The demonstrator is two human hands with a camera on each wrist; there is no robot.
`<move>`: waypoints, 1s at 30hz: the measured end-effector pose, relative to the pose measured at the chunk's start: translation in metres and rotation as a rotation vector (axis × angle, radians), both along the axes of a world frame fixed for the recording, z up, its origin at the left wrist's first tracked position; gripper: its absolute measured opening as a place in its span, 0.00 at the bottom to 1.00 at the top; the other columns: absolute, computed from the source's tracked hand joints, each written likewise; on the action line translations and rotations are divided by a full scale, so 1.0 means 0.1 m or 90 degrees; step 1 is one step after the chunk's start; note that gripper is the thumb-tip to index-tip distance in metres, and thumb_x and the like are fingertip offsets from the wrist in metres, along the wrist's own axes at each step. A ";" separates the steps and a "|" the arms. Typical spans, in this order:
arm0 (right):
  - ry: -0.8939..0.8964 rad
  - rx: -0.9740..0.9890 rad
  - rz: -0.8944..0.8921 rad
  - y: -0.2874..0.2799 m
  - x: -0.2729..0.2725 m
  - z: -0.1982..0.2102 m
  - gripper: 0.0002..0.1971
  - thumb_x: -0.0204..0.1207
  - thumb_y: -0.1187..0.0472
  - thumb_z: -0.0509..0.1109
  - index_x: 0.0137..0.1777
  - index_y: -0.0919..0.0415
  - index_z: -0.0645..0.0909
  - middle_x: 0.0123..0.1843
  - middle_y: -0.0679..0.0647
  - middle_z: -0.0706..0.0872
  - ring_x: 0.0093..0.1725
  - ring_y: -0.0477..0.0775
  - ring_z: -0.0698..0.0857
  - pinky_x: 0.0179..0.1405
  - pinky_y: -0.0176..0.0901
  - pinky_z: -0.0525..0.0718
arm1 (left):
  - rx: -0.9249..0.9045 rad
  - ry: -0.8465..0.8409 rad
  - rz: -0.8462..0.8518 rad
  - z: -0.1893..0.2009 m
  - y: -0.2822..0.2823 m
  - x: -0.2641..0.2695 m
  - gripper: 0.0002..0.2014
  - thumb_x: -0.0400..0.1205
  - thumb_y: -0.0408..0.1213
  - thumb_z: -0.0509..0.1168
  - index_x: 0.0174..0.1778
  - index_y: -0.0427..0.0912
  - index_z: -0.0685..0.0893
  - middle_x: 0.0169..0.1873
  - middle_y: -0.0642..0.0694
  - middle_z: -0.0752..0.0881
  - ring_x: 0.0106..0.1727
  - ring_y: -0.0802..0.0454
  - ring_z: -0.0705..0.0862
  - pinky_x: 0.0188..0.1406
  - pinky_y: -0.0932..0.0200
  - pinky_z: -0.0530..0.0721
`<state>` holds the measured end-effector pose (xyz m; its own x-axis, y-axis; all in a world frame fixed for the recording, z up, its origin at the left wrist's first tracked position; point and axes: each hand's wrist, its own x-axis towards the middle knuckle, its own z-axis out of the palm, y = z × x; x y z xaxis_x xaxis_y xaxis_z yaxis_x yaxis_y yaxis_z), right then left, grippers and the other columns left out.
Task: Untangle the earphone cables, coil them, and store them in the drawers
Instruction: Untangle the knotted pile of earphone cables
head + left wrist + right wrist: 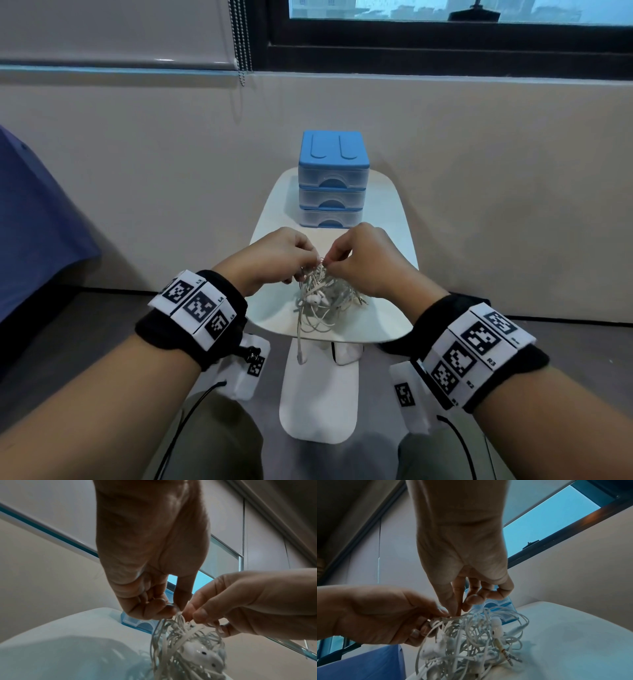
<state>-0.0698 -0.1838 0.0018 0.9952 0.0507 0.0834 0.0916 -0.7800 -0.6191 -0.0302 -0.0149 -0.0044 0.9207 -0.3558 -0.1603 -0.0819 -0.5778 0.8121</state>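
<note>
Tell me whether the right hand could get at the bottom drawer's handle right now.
Probably not yet: the right hand pinches the earphone tangle. The bottom drawer sits close behind, nothing between.

The head view looks forward and steeply down from above, taking in both forearms, the white worktop at centre frame and the wall and window across the top. The left wrist view sits close under its own palm, looking up along the fingers, with the other hand entering from the right edge. The right wrist view mirrors it, the other hand entering from the left edge. All three share the tangle of earphone cables and the blue drawers behind it.
</note>
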 end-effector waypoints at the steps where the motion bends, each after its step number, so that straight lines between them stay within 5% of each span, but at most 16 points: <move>1: 0.008 0.000 -0.002 -0.01 0.00 -0.01 0.06 0.75 0.66 0.77 0.42 0.55 0.94 0.39 0.48 0.90 0.39 0.45 0.84 0.31 0.31 0.76 | 0.004 -0.002 -0.004 -0.01 0.01 0.00 0.04 0.84 0.31 0.68 0.45 0.39 0.88 0.32 0.48 0.86 0.32 0.55 0.81 0.32 0.60 0.77; 10: 0.030 0.024 -0.029 0.04 -0.02 -0.08 0.04 0.74 0.58 0.81 0.42 0.59 0.94 0.38 0.53 0.90 0.38 0.50 0.84 0.32 0.38 0.78 | -0.025 -0.026 0.026 -0.07 0.01 -0.03 0.01 0.82 0.30 0.73 0.47 0.38 0.88 0.32 0.45 0.88 0.31 0.54 0.81 0.26 0.62 0.74; 16: 0.054 -0.063 -0.074 0.19 0.00 -0.14 0.07 0.76 0.53 0.78 0.38 0.53 0.88 0.38 0.46 0.87 0.46 0.56 0.86 0.56 0.52 0.82 | -0.027 -0.023 0.023 -0.06 0.01 -0.06 0.08 0.82 0.30 0.73 0.54 0.45 0.87 0.35 0.44 0.91 0.33 0.52 0.83 0.29 0.60 0.75; 19: 0.079 0.095 -0.088 0.13 0.00 -0.12 0.08 0.73 0.58 0.78 0.35 0.58 0.86 0.36 0.51 0.87 0.40 0.56 0.85 0.44 0.48 0.84 | -0.042 0.000 -0.011 -0.01 0.05 -0.08 0.09 0.81 0.29 0.74 0.54 0.45 0.89 0.32 0.51 0.89 0.35 0.54 0.82 0.29 0.63 0.75; 21: 0.099 0.226 -0.087 0.11 -0.02 -0.08 0.08 0.73 0.62 0.75 0.34 0.64 0.83 0.31 0.54 0.79 0.32 0.54 0.77 0.32 0.43 0.74 | -0.047 -0.004 -0.021 0.03 0.06 -0.10 0.09 0.81 0.27 0.72 0.52 0.44 0.90 0.31 0.51 0.87 0.34 0.55 0.81 0.28 0.66 0.74; 23: 0.095 0.346 -0.062 0.09 -0.04 -0.01 0.07 0.73 0.65 0.71 0.34 0.63 0.78 0.33 0.58 0.71 0.35 0.55 0.70 0.34 0.44 0.69 | -0.054 -0.025 0.001 0.05 0.05 -0.10 0.09 0.81 0.25 0.70 0.48 0.43 0.91 0.30 0.49 0.86 0.31 0.55 0.79 0.25 0.70 0.74; 25: 0.077 0.444 -0.014 0.05 -0.06 0.07 0.11 0.74 0.70 0.67 0.31 0.63 0.76 0.34 0.59 0.70 0.34 0.51 0.69 0.32 0.36 0.71 | -0.063 -0.043 0.033 0.06 0.04 -0.09 0.09 0.80 0.23 0.69 0.44 0.42 0.90 0.29 0.47 0.84 0.27 0.57 0.78 0.23 0.71 0.73; 27: 0.065 0.431 0.046 0.01 -0.07 0.13 0.12 0.76 0.71 0.67 0.30 0.63 0.76 0.35 0.60 0.70 0.32 0.47 0.69 0.28 0.28 0.71 | -0.074 -0.046 0.047 0.07 0.02 -0.09 0.10 0.80 0.22 0.68 0.42 0.41 0.90 0.29 0.47 0.83 0.22 0.62 0.77 0.20 0.73 0.72; 30: 0.091 0.312 0.100 -0.06 -0.03 0.12 0.15 0.75 0.60 0.76 0.27 0.56 0.79 0.34 0.58 0.71 0.37 0.55 0.68 0.39 0.43 0.70 | -0.094 -0.044 0.036 0.06 0.00 -0.09 0.09 0.81 0.23 0.68 0.43 0.40 0.90 0.28 0.47 0.84 0.21 0.64 0.77 0.20 0.74 0.71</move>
<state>-0.0726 -0.1898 0.0138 0.9819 0.1895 -0.0010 0.0723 -0.3795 -0.9224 -0.0391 -0.0144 0.0018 0.9471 -0.3176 -0.0461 -0.1105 -0.4574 0.8824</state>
